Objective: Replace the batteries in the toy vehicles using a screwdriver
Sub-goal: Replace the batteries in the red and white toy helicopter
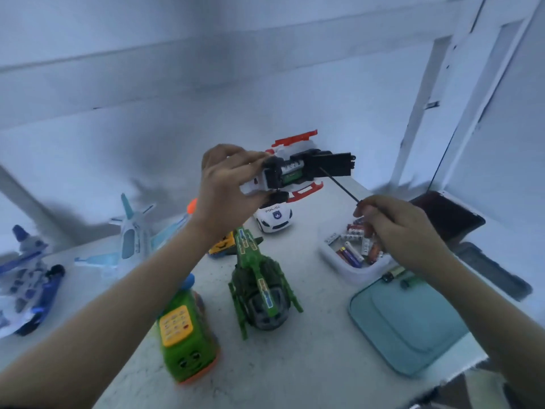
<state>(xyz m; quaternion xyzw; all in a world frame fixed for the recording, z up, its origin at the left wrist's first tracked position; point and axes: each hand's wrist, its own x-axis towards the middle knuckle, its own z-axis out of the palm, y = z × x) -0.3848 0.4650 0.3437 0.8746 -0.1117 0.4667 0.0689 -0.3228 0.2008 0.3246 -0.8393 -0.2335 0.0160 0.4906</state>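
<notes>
My left hand [227,184] grips a white and red toy vehicle [292,169] held up above the table, its underside turned toward me. Its black battery cover [333,165] is swung open, and batteries show in the compartment [290,172]. My right hand [395,225] holds a thin black screwdriver [339,184], whose tip reaches the open cover. A white tray [351,270] of several loose batteries sits under my right hand.
On the table stand a white police car [274,219], a green helicopter [259,287], a green toy phone bus [185,335], a pale blue plane [132,240], and a blue and white plane [26,276]. A teal lid [410,323] lies at right, dark objects [448,214] beyond it.
</notes>
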